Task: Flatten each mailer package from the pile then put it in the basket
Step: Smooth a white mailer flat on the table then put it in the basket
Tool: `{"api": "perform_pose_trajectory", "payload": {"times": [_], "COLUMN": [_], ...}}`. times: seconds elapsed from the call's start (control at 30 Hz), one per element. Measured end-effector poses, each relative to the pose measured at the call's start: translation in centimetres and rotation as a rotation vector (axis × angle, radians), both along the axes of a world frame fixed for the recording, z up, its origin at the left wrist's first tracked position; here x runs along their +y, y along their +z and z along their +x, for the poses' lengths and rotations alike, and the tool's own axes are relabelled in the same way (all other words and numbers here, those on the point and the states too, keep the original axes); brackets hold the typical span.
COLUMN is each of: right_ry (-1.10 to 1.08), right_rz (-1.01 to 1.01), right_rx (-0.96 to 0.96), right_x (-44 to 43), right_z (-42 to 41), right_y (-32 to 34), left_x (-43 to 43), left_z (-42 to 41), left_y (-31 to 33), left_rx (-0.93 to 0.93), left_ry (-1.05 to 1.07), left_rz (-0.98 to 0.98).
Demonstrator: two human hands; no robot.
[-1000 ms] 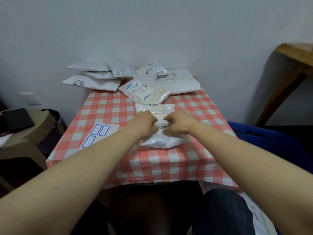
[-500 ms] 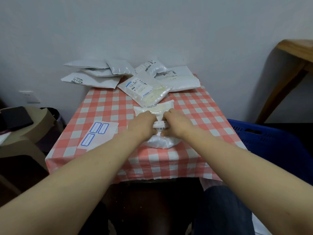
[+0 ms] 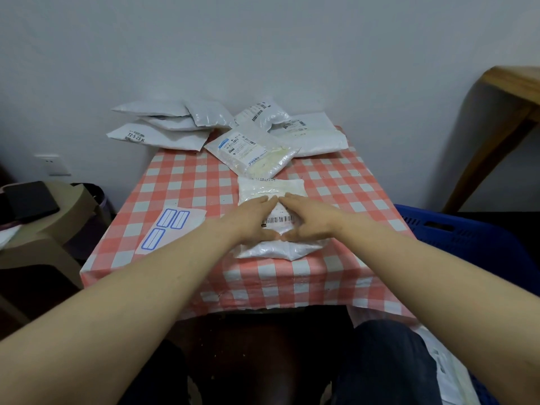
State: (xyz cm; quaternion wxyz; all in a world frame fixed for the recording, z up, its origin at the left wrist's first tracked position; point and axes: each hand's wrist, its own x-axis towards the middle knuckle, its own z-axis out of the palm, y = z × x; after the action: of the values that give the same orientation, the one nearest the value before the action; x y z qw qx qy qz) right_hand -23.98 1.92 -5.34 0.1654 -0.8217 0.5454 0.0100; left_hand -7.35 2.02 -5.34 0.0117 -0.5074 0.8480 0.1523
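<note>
Left hand (image 3: 252, 222) and right hand (image 3: 307, 222) half hide the mailer (image 3: 271, 186); basket (image 3: 467, 239) cropped.

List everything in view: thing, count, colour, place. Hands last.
mailer: one, white, table centre, under both hands.
pile: about seven mailers, white and grey, table's far edge by the wall.
basket: one, blue, right of the table.
tablecloth: one, red-and-white check, over the table.
label sheet: one, white with three blue frames, on the cloth left of the mailer.
stool: one, beige, left of the table.
black object: one, atop the stool.
socket: one, white, wall at left.
wooden table: one, brown, far right.
left hand: flat, presses the mailer.
right hand: flat, presses the mailer.
</note>
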Motion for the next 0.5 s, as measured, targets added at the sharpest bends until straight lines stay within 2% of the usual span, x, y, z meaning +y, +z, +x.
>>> {"api": "perform_pose_trajectory", "payload": {"times": [0.17,0.37,0.5], "right_ry": [-0.001,-0.055,-0.054], "right_rz": [0.107,-0.130,-0.209], "right_rx": [0.020,0.003,0.010], "right_x": [-0.3,-0.3,0.0], "right_z": [0.0,1.0,1.0], "right_y": [-0.5,-0.8,-1.0], "left_x": [-0.6,-0.8,-0.4], "left_z": [0.0,-0.8,-1.1], "left_y": [-0.3,-0.6,-0.7], "left_rx": [-0.060,-0.010,0.023], "left_ry": [-0.011,0.077,0.097], "left_rz": [0.112,-0.155,-0.215]}}
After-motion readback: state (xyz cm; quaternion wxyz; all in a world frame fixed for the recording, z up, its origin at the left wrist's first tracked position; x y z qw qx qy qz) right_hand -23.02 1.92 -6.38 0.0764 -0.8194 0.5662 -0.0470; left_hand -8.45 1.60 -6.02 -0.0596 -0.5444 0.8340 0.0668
